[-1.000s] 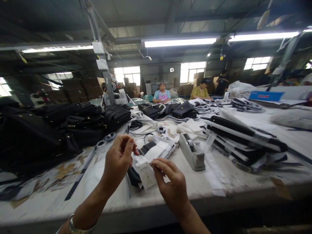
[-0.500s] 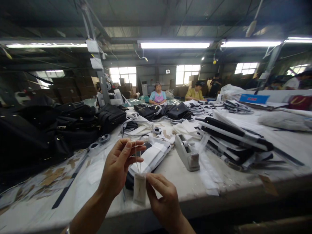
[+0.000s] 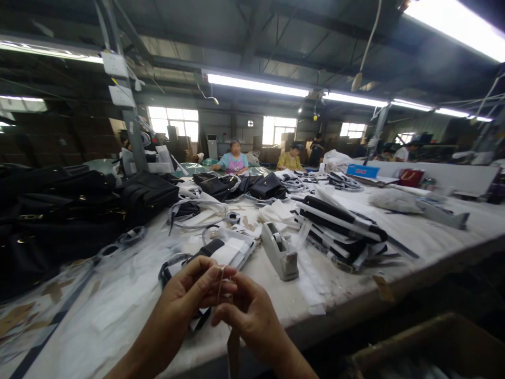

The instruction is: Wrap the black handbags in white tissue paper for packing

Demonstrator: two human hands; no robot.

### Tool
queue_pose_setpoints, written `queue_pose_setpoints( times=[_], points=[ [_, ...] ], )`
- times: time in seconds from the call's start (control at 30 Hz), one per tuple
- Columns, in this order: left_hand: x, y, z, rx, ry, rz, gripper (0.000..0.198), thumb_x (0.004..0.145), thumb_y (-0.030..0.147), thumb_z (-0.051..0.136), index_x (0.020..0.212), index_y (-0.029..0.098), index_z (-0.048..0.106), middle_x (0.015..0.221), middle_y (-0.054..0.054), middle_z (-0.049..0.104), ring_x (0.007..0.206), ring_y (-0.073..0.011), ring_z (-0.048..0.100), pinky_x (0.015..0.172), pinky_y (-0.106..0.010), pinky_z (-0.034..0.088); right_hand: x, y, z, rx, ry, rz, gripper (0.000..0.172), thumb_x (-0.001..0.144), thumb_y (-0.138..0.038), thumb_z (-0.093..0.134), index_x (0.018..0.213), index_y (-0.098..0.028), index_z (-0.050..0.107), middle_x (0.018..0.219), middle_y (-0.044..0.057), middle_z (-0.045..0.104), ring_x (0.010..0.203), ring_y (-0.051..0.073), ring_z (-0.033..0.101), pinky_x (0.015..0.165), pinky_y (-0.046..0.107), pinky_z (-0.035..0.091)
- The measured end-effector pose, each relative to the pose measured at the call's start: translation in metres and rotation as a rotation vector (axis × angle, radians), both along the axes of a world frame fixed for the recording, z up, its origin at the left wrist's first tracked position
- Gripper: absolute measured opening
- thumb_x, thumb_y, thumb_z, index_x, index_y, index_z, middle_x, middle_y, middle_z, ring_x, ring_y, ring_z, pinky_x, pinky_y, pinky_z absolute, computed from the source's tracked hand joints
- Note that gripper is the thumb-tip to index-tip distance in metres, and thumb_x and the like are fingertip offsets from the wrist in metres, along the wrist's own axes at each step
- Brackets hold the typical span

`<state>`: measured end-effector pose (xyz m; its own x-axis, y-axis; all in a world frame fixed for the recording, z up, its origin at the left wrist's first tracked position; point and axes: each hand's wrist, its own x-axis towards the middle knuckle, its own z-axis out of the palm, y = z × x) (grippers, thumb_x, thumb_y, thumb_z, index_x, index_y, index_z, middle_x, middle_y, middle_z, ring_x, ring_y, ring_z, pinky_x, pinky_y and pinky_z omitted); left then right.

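My left hand (image 3: 185,302) pinches a thin pale string (image 3: 220,288) between thumb and forefinger. Close against it, my right hand (image 3: 256,313) is curled with its forefinger at the top of the string and its thumb lower down; some of its fingers are hidden. From the string hangs a flat tag (image 3: 233,351), seen nearly edge-on below my hands. Just behind them on the table lies a black bag wrapped in white sheet (image 3: 232,251). A grey tape dispenser (image 3: 286,260) stands to the right of it.
Black bags (image 3: 148,195) are heaped on the left. A stack of black-and-white wrapped pieces (image 3: 339,226) lies right of the dispenser. Paper scraps litter the table (image 3: 272,308). An open carton (image 3: 418,342) stands low at right. Two people sit across the table.
My right hand has moved up from the tag to the string beside my left fingers. The tag has turned from face-on to nearly edge-on. The view has swung right.
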<state>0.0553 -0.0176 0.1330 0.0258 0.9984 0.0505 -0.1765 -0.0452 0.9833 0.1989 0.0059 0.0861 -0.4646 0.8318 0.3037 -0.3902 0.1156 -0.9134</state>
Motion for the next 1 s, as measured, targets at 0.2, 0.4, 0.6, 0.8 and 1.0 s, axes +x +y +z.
queue_pose_setpoints(
  times=[0.2, 0.4, 0.6, 0.8, 1.0],
  points=[
    [-0.015, 0.003, -0.019, -0.067, -0.064, 0.070, 0.031, 0.079, 0.051, 0.072, 0.090, 0.024, 0.063, 0.120, -0.011, 0.068, 0.091, -0.0277, 0.071, 0.071, -0.038, 0.061, -0.004, 0.006, -0.018, -0.091, -0.118, 0.056, 0.041, 0.077, -0.037, 0.079, 0.113, -0.020, 0.068, 0.077, -0.001, 0.067, 0.047, 0.005, 0.049, 0.044, 0.017, 0.041],
    [-0.036, 0.005, -0.028, -0.072, -0.206, 0.106, 0.021, 0.082, 0.043, 0.071, 0.085, 0.023, 0.065, 0.096, -0.005, 0.070, 0.079, -0.0191, 0.070, 0.081, -0.034, 0.058, -0.008, 0.020, -0.016, -0.202, -0.144, -0.073, 0.034, 0.075, -0.046, 0.079, 0.083, -0.014, 0.074, 0.069, 0.005, 0.071, 0.042, 0.003, 0.039, 0.041, 0.019, 0.027],
    [-0.096, 0.026, -0.045, -0.055, 0.053, 0.082, 0.032, 0.088, 0.052, 0.060, 0.090, 0.021, 0.066, 0.099, -0.008, 0.070, 0.086, -0.0222, 0.070, 0.083, -0.035, 0.056, -0.015, 0.057, 0.000, -0.124, -0.323, -0.044, 0.033, 0.079, -0.045, 0.075, 0.080, -0.013, 0.076, 0.072, 0.005, 0.070, 0.043, 0.003, 0.037, 0.042, 0.020, 0.023],
    [-0.192, 0.081, -0.073, -0.113, 0.356, 0.331, 0.034, 0.071, 0.048, 0.075, 0.085, 0.017, 0.069, 0.088, -0.009, 0.073, 0.080, -0.0220, 0.070, 0.071, -0.030, 0.055, -0.055, 0.107, 0.021, 0.146, -0.662, -0.087, 0.027, 0.084, -0.038, 0.065, 0.078, -0.014, 0.076, 0.067, 0.002, 0.068, 0.047, 0.006, 0.040, 0.044, 0.020, 0.030],
    [-0.212, 0.105, -0.105, -0.309, 0.262, 0.031, 0.024, 0.063, 0.034, 0.081, 0.075, 0.014, 0.075, 0.075, -0.007, 0.073, 0.069, -0.0187, 0.068, 0.062, -0.025, 0.052, -0.122, 0.150, 0.014, 0.380, -1.049, -0.047, 0.024, 0.082, -0.027, 0.059, 0.073, -0.015, 0.078, 0.056, 0.001, 0.065, 0.048, 0.008, 0.048, 0.048, 0.019, 0.035]
  ],
)
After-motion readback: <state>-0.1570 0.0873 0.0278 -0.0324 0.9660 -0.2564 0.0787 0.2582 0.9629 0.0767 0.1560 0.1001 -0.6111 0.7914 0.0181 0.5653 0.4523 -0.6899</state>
